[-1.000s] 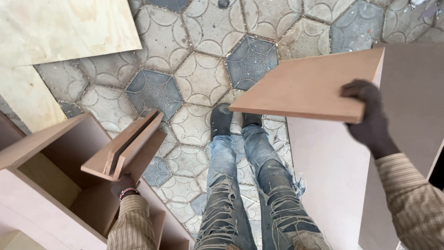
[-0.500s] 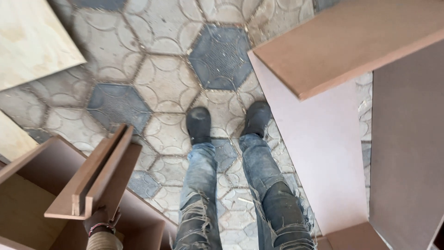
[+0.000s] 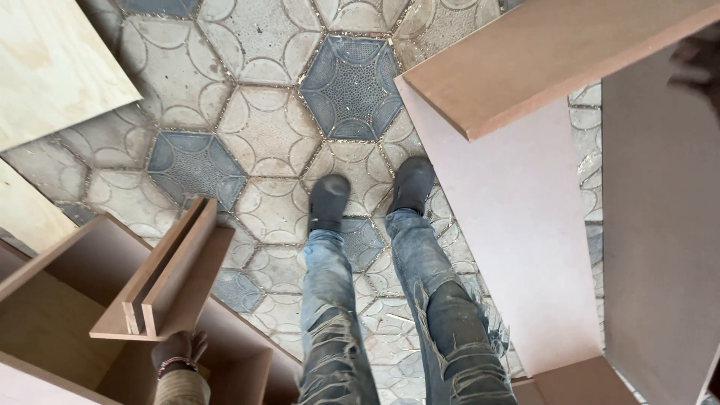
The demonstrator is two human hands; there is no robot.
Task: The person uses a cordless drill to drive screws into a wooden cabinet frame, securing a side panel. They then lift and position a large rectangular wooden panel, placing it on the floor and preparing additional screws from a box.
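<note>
Fibreboard is filling both sides of what I am watching. Low on the left, the left hand (image 3: 178, 351) is gripping the near end of a brown L-section piece made of two joined fibreboard strips (image 3: 169, 274), fingers closed under it; its long axis is running from the wrist up and to the right, with the far end pointing toward the hexagonal grey and blue floor tiles (image 3: 262, 142). Compared with half a second ago, this piece is sitting slightly higher and further right, and more of the wrist is showing. It is hanging above an open brown fibreboard cabinet box (image 3: 52, 315). At the upper right, a flat brown fibreboard panel (image 3: 555, 52) is slanting across the corner, its long axis rising to the right. The right hand (image 3: 697, 64), out of sight a moment ago, is now showing blurred at the right edge near that panel; I cannot tell its grip. Below lies a pale pinkish board (image 3: 517, 240). Pale plywood sheet (image 3: 52, 67) is lying upper left.
</note>
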